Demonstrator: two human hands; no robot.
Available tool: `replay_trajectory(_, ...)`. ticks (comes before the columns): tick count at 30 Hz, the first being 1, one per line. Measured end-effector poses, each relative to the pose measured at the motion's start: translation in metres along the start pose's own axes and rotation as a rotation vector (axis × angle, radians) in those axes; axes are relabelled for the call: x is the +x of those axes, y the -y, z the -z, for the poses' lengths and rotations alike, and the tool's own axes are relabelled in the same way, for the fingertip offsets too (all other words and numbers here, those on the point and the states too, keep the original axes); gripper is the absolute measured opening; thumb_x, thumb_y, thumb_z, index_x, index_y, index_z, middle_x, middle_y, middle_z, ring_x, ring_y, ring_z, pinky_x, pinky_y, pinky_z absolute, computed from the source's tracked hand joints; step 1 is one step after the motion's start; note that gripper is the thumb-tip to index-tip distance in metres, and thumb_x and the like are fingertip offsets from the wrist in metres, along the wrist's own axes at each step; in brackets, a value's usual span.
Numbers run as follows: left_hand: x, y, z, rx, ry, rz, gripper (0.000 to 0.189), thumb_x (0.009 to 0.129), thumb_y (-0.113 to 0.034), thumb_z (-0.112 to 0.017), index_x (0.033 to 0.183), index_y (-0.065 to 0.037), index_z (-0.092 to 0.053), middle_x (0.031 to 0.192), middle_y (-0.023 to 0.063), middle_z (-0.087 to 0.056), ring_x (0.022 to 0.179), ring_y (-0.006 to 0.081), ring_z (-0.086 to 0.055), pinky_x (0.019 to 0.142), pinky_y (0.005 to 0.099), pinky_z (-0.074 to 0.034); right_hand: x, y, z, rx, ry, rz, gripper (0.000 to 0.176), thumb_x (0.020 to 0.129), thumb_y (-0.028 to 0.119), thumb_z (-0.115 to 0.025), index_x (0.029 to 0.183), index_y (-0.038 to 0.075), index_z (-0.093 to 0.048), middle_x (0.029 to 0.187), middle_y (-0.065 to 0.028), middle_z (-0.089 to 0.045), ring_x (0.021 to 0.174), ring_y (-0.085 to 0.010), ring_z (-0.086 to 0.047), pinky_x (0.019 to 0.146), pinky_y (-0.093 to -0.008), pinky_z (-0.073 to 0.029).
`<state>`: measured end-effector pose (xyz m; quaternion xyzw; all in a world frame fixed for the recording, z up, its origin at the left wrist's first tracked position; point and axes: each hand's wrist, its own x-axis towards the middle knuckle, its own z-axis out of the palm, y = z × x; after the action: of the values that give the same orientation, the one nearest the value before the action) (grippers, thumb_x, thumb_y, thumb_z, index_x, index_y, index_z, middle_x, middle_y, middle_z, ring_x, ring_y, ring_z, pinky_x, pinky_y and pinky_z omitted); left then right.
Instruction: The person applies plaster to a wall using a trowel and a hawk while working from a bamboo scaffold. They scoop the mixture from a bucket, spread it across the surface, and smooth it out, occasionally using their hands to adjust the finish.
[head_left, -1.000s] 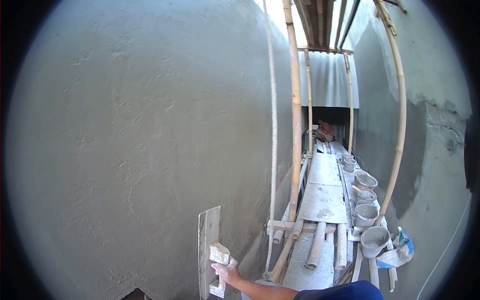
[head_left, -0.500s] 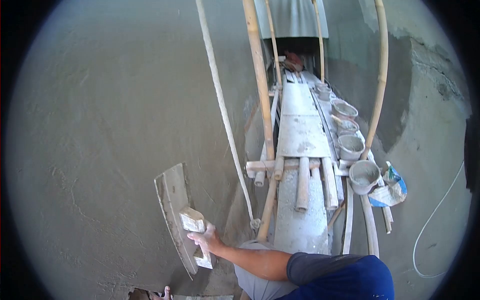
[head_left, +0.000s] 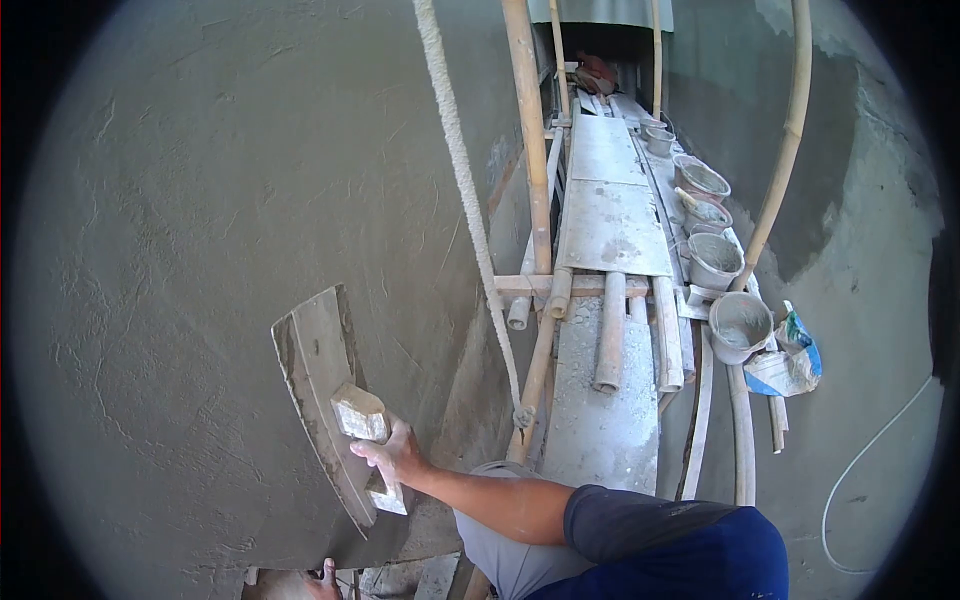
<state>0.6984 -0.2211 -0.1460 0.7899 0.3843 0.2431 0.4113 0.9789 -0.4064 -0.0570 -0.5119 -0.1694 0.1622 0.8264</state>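
My right hand (head_left: pixel 395 455) is closed round the handle of a long plastering float (head_left: pixel 325 385). The float's blade is tilted, its length running from upper left to lower right against the grey plastered wall (head_left: pixel 200 250). Two pale blocks join the handle to the blade. My left hand (head_left: pixel 325 578) shows only in part at the bottom edge, its thumb up beside a brownish, mortar-smeared piece (head_left: pixel 280 585); what it grips is mostly hidden.
A plank walkway (head_left: pixel 600 430) on bamboo poles runs ahead, with an upright pole (head_left: pixel 530 140) and a rope (head_left: pixel 460 170) at its left. Mortar buckets (head_left: pixel 740 325) and a torn bag (head_left: pixel 785 370) line its right side. A cord (head_left: pixel 850 460) hangs farther right.
The float and my right hand have moved left and up in the view. The walkway and buckets appear shifted as the camera turned. More of my left hand shows at the bottom.
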Motion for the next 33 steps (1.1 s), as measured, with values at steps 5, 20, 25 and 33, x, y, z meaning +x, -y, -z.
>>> replay_trajectory(5,0.001,0.002,0.004,0.15,0.079,0.079,0.078,0.081,-0.041,-0.067,0.134,0.007,-0.035,0.132,0.0259,-0.043,0.119,0.0338,-0.044,0.1,0.0403,-0.035,0.005,-0.007,0.002,0.004,0.012,0.03,0.036,0.073,0.016,-0.069,0.104,0.002,-0.056,0.071,-0.0011,-0.058,0.056,-0.0086,-0.053,0.05,-0.026,-0.044)
replay_trajectory(20,-0.023,-0.045,0.003,-0.203,0.138,0.388,0.089,0.081,-0.04,-0.067,0.142,0.0,-0.018,0.141,0.0232,-0.032,0.126,0.0342,-0.036,0.104,0.0421,-0.033,0.008,-0.014,-0.002,0.027,0.003,0.019,0.037,0.072,0.017,-0.069,0.101,0.0,-0.054,0.07,-0.0015,-0.056,0.055,-0.0094,-0.052,0.049,-0.0268,-0.044)
replay_trajectory(25,0.001,0.015,0.002,-0.211,0.061,-0.006,0.099,0.078,-0.035,-0.072,0.144,0.003,-0.008,0.146,0.0261,-0.02,0.131,0.0345,-0.029,0.108,0.0447,-0.027,0.004,-0.009,-0.003,0.025,0.01,0.031,0.037,0.072,0.017,-0.069,0.101,0.0,-0.054,0.07,-0.002,-0.057,0.054,-0.0095,-0.053,0.048,-0.0267,-0.044)
replay_trajectory(33,0.005,0.003,0.004,-0.181,-0.093,-0.26,0.098,0.078,-0.025,-0.074,0.144,0.001,-0.006,0.144,0.0252,-0.024,0.128,0.0323,-0.033,0.107,0.044,-0.028,-0.002,0.003,-0.003,-0.004,0.0,0.032,0.035,0.073,0.016,-0.069,0.101,0.001,-0.055,0.072,-0.0021,-0.058,0.056,-0.0094,-0.053,0.049,-0.0263,-0.045)
